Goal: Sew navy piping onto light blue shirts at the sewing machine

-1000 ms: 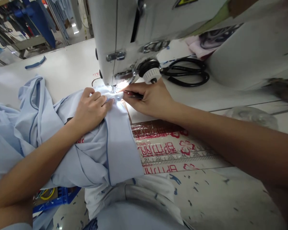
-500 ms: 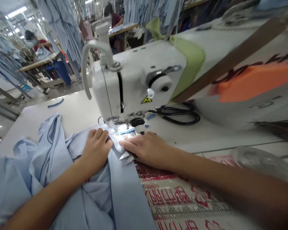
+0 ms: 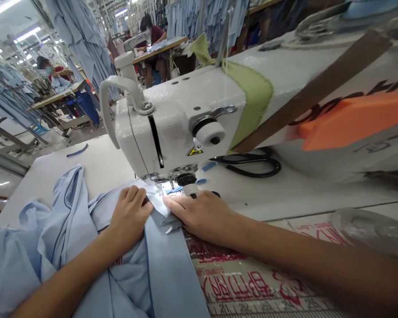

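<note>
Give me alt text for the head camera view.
A person's left hand and right hand press pale blue fabric near the needle of a white industrial sewing machine. Black-handled scissors lie on the white table, and a co-worker sits at a distant table.

Pretty tight spot under the sewing machine head (image 3: 159, 132): the left hand (image 3: 129, 216) and right hand (image 3: 199, 216) sat just beside each other by the presser foot (image 3: 159, 182), with hardly any gap, and the machine's overhang blocked the way from above. The black-handled scissors (image 3: 248, 165) lay past the right hand, in the way on that side. Best route was over the white tabletop (image 3: 96, 161) left of the machine, with just a thin blue strip (image 3: 77, 150) on it. The light blue fabric (image 3: 69, 221) bunched up in front.
</note>
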The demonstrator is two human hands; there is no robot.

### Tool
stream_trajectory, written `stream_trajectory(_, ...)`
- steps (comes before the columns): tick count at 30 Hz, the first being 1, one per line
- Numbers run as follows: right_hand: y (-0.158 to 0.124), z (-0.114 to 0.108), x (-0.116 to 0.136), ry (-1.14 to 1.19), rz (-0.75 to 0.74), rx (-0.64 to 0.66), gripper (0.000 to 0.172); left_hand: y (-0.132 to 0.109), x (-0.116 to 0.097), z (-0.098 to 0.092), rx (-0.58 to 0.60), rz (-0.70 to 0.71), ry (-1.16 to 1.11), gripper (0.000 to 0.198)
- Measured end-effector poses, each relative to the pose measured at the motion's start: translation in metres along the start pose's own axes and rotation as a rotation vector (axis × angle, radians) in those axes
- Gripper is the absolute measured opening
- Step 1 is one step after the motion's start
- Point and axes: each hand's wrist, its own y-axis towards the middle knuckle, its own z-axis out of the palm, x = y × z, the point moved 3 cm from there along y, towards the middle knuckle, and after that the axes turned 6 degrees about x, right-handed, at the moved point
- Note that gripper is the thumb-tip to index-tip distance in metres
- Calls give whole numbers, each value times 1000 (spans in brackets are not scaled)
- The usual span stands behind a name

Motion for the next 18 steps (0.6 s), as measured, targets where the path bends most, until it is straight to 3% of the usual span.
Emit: stream_trajectory(18, 2, 0, 1, -28, 54, 82, 43, 0, 3, 3, 15, -11, -29, 12)
